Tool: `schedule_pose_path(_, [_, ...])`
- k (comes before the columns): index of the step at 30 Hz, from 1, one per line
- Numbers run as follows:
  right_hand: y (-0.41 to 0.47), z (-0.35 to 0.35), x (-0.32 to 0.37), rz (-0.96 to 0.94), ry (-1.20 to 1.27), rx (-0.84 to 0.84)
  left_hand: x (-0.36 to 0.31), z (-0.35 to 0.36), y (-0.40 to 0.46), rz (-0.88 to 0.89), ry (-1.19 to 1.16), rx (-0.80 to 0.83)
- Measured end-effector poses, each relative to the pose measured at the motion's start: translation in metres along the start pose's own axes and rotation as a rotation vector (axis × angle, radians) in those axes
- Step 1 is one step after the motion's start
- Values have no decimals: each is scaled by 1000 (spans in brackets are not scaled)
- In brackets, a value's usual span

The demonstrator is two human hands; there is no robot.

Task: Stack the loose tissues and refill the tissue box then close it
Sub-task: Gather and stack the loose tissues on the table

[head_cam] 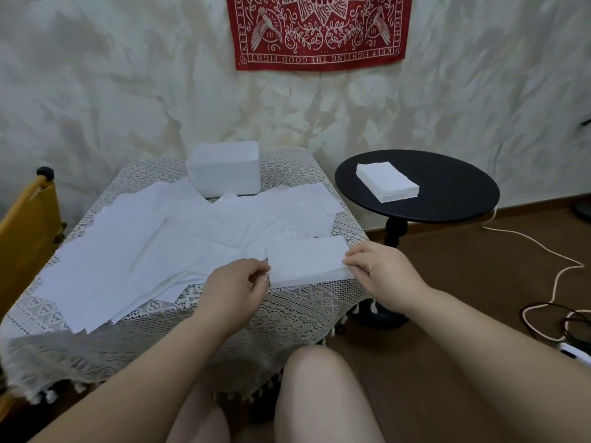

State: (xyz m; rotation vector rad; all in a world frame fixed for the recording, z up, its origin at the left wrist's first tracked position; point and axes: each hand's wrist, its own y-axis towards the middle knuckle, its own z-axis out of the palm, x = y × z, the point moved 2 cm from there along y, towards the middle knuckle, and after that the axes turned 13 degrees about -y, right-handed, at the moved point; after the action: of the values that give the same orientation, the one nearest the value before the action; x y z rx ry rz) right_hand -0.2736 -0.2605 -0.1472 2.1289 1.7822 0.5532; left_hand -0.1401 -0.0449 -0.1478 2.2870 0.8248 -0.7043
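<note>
A small stack of white tissues (307, 260) lies near the front right corner of the lace-covered table (287, 308). My left hand (236, 282) pinches the stack's left edge with curled fingers. My right hand (377, 270) pinches its right edge. Several loose tissues (134, 251) are spread flat over the left and middle of the table. A white tissue box (224, 169) stands at the back of the table; whether it is open cannot be told from here.
A round black side table (447, 199) stands to the right with another neat tissue stack (387, 182) on it. A yellow chair (28, 225) is at the left. Cables (556, 273) trail on the brown floor at right. My knees are below the table edge.
</note>
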Motion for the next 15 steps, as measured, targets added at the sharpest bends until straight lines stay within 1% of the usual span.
schedule_pose_path(2, [-1, 2, -1, 14, 2, 18, 0, 1, -2, -16, -14, -10])
schedule_pose_path(7, [-4, 0, -2, 89, -4, 71, 0, 6, -1, -68, -6, 22])
schedule_pose_path(11, [-1, -1, -6, 182, 1, 150, 1, 7, -1, -69, 11, 14])
schedule_pose_path(15, [-1, 0, -6, 224, 51, 198, 0, 6, 0, -73, 8, 32])
